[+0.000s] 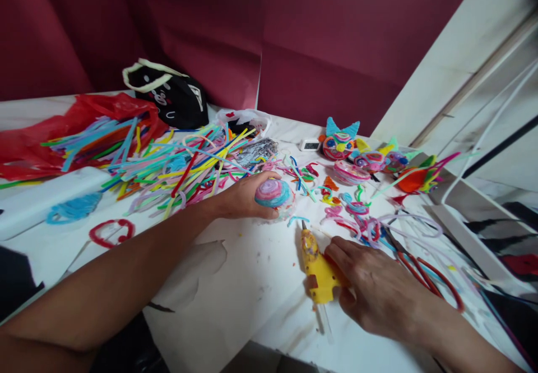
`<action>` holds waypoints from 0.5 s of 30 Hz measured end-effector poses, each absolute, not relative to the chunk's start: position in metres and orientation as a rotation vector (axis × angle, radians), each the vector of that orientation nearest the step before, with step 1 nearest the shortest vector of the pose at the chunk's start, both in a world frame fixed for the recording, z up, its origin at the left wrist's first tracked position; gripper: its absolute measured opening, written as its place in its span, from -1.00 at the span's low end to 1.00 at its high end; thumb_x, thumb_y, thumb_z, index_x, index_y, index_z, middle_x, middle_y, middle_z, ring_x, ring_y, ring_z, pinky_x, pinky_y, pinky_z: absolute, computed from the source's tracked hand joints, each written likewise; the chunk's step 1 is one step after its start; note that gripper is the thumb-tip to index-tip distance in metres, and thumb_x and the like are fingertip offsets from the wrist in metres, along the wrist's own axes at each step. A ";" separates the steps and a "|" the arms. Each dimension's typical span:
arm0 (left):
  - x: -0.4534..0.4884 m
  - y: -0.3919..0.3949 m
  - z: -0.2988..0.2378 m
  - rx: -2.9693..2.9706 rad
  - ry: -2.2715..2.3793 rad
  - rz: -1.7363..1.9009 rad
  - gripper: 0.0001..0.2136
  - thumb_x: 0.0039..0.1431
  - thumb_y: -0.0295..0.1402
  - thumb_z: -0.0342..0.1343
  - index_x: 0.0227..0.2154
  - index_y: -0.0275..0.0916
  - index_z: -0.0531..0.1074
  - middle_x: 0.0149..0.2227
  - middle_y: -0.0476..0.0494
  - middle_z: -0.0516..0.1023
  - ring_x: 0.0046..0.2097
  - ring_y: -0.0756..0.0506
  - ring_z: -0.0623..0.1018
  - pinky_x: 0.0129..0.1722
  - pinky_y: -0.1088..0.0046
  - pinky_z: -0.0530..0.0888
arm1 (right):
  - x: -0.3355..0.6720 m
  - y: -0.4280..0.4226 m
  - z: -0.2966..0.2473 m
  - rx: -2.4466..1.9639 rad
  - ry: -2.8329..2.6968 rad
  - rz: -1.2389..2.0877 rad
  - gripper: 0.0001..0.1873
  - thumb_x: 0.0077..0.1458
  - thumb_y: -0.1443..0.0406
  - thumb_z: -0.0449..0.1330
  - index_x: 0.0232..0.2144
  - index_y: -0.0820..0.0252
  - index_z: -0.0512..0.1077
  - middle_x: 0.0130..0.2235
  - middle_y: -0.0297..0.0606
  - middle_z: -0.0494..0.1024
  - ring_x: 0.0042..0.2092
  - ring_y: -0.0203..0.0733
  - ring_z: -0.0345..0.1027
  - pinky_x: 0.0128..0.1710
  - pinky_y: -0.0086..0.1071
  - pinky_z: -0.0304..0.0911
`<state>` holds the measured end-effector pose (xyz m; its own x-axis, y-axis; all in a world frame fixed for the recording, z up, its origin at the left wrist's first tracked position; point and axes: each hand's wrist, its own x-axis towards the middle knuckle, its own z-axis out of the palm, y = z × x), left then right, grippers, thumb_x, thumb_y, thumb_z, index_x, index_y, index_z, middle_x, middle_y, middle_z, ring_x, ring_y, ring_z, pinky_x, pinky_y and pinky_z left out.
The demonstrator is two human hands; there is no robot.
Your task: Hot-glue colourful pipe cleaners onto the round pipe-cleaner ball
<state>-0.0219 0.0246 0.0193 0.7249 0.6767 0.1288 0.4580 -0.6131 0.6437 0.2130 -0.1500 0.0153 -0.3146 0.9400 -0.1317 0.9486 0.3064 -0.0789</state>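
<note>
My left hand (249, 194) is wrapped round the far left side of a ball (275, 196) covered in coiled pink, purple and blue pipe cleaners. The lower part of the ball looks clear and uncovered. In my right hand (357, 275) is a yellow hot glue gun (321, 275), its nozzle pointing away from me and a clear glue stick (324, 322) poking out of its back. Just beyond the nozzle lies a short blue piece of pipe cleaner (297, 220). Red-handled scissors (428, 277) rest beside my right wrist.
A big heap of loose pipe cleaners (176, 162) covers the back left, near a red plastic bag (25, 143) and a black pouch (172, 98). Finished-looking decorated balls (338, 144) stand at the back right by a small digital display (310, 146). Coiled scraps (357, 207) lie right of centre.
</note>
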 end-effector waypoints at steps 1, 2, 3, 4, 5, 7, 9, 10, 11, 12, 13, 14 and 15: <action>-0.022 0.025 0.019 2.317 0.837 0.505 -0.27 -0.11 -0.15 0.31 0.14 -0.19 0.21 0.16 -0.16 0.36 0.13 -0.24 0.42 0.10 0.30 0.37 | 0.215 -0.152 0.019 1.804 2.493 -0.200 -0.55 -0.10 0.38 0.08 -0.07 0.20 0.38 -0.11 -0.07 0.48 -0.23 -0.03 0.43 -0.26 -0.21 0.34; -0.022 0.025 0.019 2.294 0.821 0.520 -0.28 -0.11 -0.14 0.31 0.14 -0.19 0.21 0.16 -0.16 0.36 0.13 -0.24 0.42 0.10 0.30 0.37 | 0.217 -0.155 0.023 1.805 2.506 -0.186 -0.54 -0.11 0.40 0.09 -0.07 0.17 0.37 -0.11 -0.09 0.48 -0.26 -0.06 0.44 -0.30 -0.23 0.33; -0.022 0.025 0.019 2.269 0.808 0.534 -0.27 -0.12 -0.13 0.31 0.14 -0.19 0.21 0.15 -0.17 0.36 0.13 -0.25 0.42 0.09 0.29 0.38 | 0.218 -0.159 0.028 1.811 2.518 -0.185 -0.52 -0.13 0.41 0.09 -0.08 0.15 0.37 -0.11 -0.11 0.49 -0.29 -0.08 0.44 -0.33 -0.25 0.32; -0.022 0.024 0.019 2.242 0.798 0.548 -0.27 -0.12 -0.12 0.31 0.14 -0.19 0.21 0.15 -0.18 0.36 0.13 -0.26 0.42 0.08 0.28 0.38 | 0.220 -0.164 0.033 1.827 2.533 -0.195 -0.52 -0.14 0.42 0.09 -0.08 0.12 0.37 -0.12 -0.14 0.49 -0.31 -0.11 0.44 -0.35 -0.27 0.31; -0.022 0.024 0.019 2.217 0.789 0.561 -0.26 -0.13 -0.11 0.31 0.14 -0.20 0.22 0.14 -0.18 0.37 0.12 -0.27 0.42 0.08 0.27 0.38 | 0.221 -0.170 0.039 1.858 2.537 -0.214 -0.53 -0.13 0.42 0.09 -0.10 0.09 0.37 -0.16 -0.18 0.50 -0.31 -0.12 0.44 -0.36 -0.29 0.31; -0.021 0.023 0.018 2.179 0.756 0.570 -0.26 -0.13 -0.10 0.31 0.14 -0.21 0.22 0.13 -0.19 0.37 0.13 -0.28 0.41 0.09 0.25 0.37 | 0.221 -0.180 0.048 1.956 2.549 -0.251 -0.56 -0.10 0.43 0.09 -0.11 0.06 0.37 -0.20 -0.23 0.51 -0.30 -0.14 0.45 -0.30 -0.30 0.34; -0.021 0.023 0.016 2.150 0.701 0.570 -0.27 -0.10 -0.08 0.32 0.14 -0.19 0.22 0.14 -0.17 0.36 0.15 -0.27 0.40 0.10 0.25 0.36 | 0.219 -0.189 0.053 2.055 2.604 -0.270 -0.56 -0.08 0.42 0.12 -0.09 0.05 0.34 -0.21 -0.26 0.51 -0.28 -0.16 0.46 -0.30 -0.36 0.36; -0.021 0.023 0.015 2.135 0.670 0.567 -0.28 -0.09 -0.08 0.31 0.14 -0.18 0.22 0.13 -0.17 0.36 0.15 -0.26 0.40 0.10 0.26 0.36 | 0.218 -0.191 0.053 2.086 2.651 -0.273 -0.56 -0.08 0.41 0.14 -0.08 0.05 0.32 -0.22 -0.27 0.52 -0.29 -0.18 0.47 -0.33 -0.40 0.37; -0.021 0.023 0.013 2.121 0.639 0.568 -0.28 -0.08 -0.07 0.31 0.14 -0.17 0.22 0.13 -0.16 0.36 0.14 -0.26 0.40 0.10 0.26 0.36 | 0.216 -0.192 0.051 2.102 2.708 -0.270 -0.54 -0.08 0.40 0.16 -0.07 0.05 0.30 -0.24 -0.28 0.52 -0.31 -0.20 0.47 -0.38 -0.44 0.36; -0.021 0.023 0.012 2.109 0.613 0.571 -0.29 -0.07 -0.07 0.31 0.14 -0.16 0.23 0.13 -0.16 0.37 0.14 -0.25 0.41 0.10 0.26 0.36 | 0.213 -0.192 0.050 2.099 2.776 -0.262 -0.53 -0.06 0.39 0.18 -0.06 0.05 0.27 -0.26 -0.30 0.52 -0.34 -0.23 0.47 -0.44 -0.48 0.35; -0.021 0.023 0.011 2.099 0.594 0.576 -0.29 -0.07 -0.06 0.31 0.14 -0.16 0.23 0.13 -0.15 0.37 0.14 -0.25 0.41 0.11 0.27 0.36 | 0.211 -0.191 0.048 2.077 2.850 -0.251 -0.53 -0.04 0.37 0.20 -0.04 0.04 0.24 -0.27 -0.32 0.52 -0.37 -0.25 0.47 -0.49 -0.52 0.33; -0.021 0.023 0.011 2.093 0.580 0.580 -0.29 -0.07 -0.06 0.31 0.14 -0.16 0.23 0.14 -0.15 0.37 0.13 -0.25 0.42 0.11 0.27 0.36 | 0.208 -0.190 0.045 2.042 2.921 -0.240 -0.53 -0.01 0.35 0.20 -0.03 0.03 0.21 -0.28 -0.33 0.52 -0.38 -0.27 0.47 -0.52 -0.55 0.31; -0.021 0.023 0.011 2.091 0.570 0.581 -0.28 -0.06 -0.06 0.31 0.15 -0.17 0.22 0.14 -0.16 0.37 0.13 -0.25 0.42 0.11 0.28 0.35 | 0.205 -0.188 0.044 1.995 2.987 -0.223 -0.55 0.03 0.32 0.20 -0.02 0.02 0.19 -0.27 -0.33 0.53 -0.37 -0.28 0.48 -0.53 -0.57 0.31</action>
